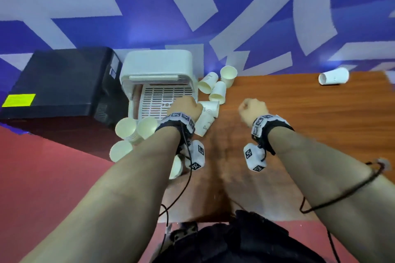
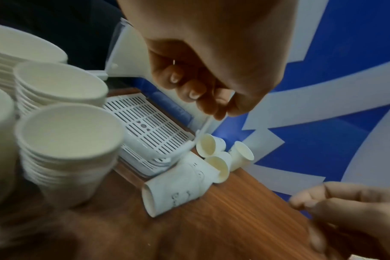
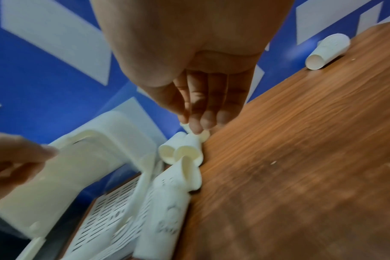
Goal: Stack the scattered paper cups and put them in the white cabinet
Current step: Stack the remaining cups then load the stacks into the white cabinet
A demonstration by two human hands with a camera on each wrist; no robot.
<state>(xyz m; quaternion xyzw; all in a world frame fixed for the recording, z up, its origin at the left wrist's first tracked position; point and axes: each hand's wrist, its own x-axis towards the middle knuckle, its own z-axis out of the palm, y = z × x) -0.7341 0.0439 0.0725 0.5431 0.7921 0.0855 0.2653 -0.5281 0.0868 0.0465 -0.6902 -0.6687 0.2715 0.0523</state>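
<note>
The white cabinet (image 1: 158, 62) stands at the table's back left, its slatted tray (image 1: 166, 96) lying out in front. My left hand (image 1: 184, 105) hovers over the tray's right front corner with its fingers (image 2: 196, 91) curled and nothing seen in them. My right hand (image 1: 252, 109) hangs above bare table, its fingers (image 3: 198, 109) relaxed and empty. Upright paper cup stacks (image 1: 126, 129) stand left of my left wrist. A lying stack (image 1: 206, 120) rests beside the tray. Loose cups (image 1: 215, 85) cluster behind it. A lone cup (image 1: 333, 76) lies far right.
A black box (image 1: 59, 83) sits left of the cabinet. The wooden table (image 1: 299, 124) runs to the right, its back edge against a blue and white wall. Another cup (image 1: 176, 166) stands under my left forearm near the table's left edge, with red floor beyond it.
</note>
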